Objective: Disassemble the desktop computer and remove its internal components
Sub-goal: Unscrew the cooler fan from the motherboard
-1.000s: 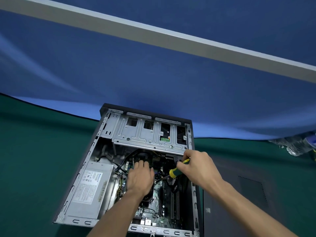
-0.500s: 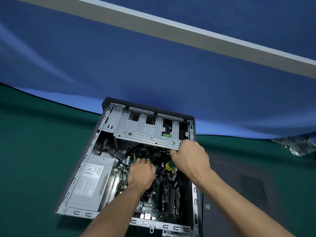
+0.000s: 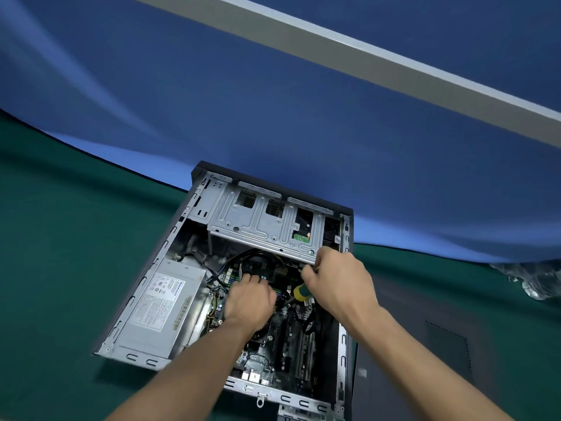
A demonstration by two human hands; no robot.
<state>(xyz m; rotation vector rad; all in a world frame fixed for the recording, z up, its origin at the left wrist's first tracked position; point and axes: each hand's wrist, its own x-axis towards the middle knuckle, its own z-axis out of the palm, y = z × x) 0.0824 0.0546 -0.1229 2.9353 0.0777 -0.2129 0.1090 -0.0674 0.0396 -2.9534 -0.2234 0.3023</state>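
A: Where does your desktop computer [image 3: 158, 302] sit, and which way does it run?

B: It lies on its side on the green cloth [image 3: 60, 268], open face up. Its long axis runs from near you to far, leaning a little to the right at the far end. The drive end points far, toward the blue backdrop [image 3: 273, 117]; the slotted rear panel is nearest you.

A: What do you count inside?

B: One boxy grey metal power supply [image 3: 164, 308] with a white printed label, at the near left. One stamped sheet-metal drive cage [image 3: 258, 226] across the far end, ribbed and pierced with holes. One motherboard [image 3: 288, 338] below it, dark, with long black slots. One bundle of black cables [image 3: 224, 268] curving beside the cage.

A: And your hands?

B: Two, both inside the case. Your left hand [image 3: 249, 302] rests palm down over the board's middle, fingers bent onto what lies under it; I cannot tell whether it grips anything. Your right hand [image 3: 340, 287] is curled round one screwdriver [image 3: 300, 291], whose yellow and green handle shows below your fingers, just beside the cage's near right corner. The tip is hidden.

A: Anything around the case?

B: One flat dark side panel [image 3: 425, 344] with a dotted vent patch lies just right of it. Crumpled clear plastic [image 3: 534, 281] sits at the far right.
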